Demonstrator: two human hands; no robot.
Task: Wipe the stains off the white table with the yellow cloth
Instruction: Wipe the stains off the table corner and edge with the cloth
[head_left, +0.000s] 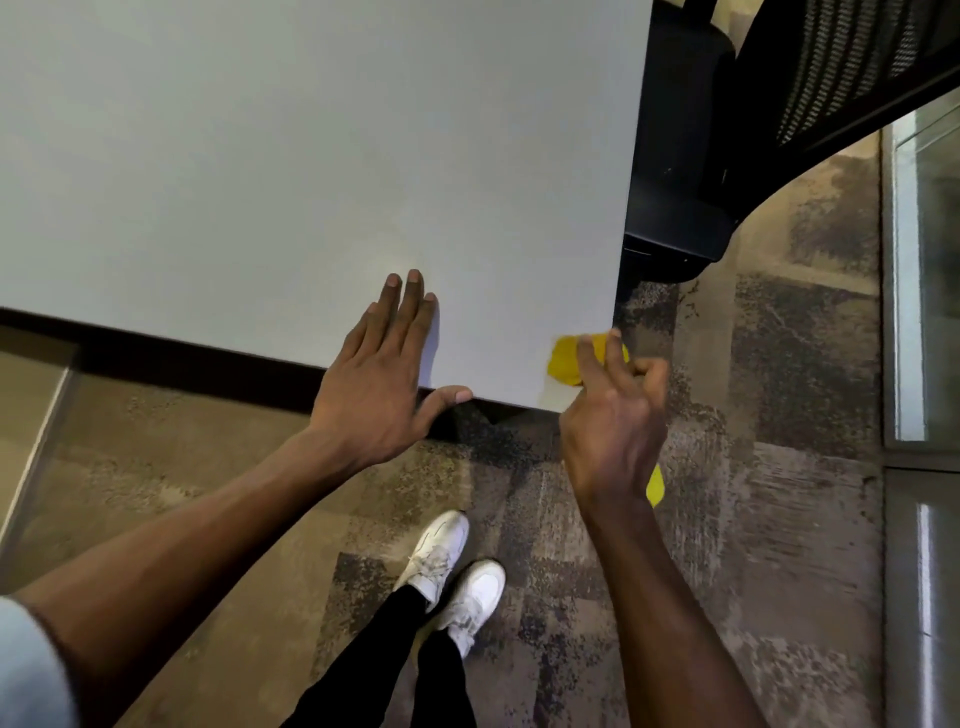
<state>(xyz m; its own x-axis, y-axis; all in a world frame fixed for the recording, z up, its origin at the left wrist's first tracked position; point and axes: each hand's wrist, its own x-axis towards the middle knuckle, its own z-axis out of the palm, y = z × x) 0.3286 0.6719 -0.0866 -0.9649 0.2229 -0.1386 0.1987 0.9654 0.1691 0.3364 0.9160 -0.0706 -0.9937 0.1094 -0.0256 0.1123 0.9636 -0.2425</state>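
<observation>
The white table (311, 156) fills the upper left of the head view, its near right corner toward me. My left hand (382, 374) lies flat on the table by the front edge, fingers spread, thumb hooked over the edge. My right hand (615, 415) is at the table's near right corner, fingers curled on the yellow cloth (566, 361). Part of the cloth rests on the corner, and a yellow tip hangs below my wrist. No stain stands out on the surface.
A black office chair (779, 104) stands close to the table's right side. Patterned carpet (779, 364) lies below, with my white shoes (452, 577) on it. A glass panel (924, 286) runs along the right edge.
</observation>
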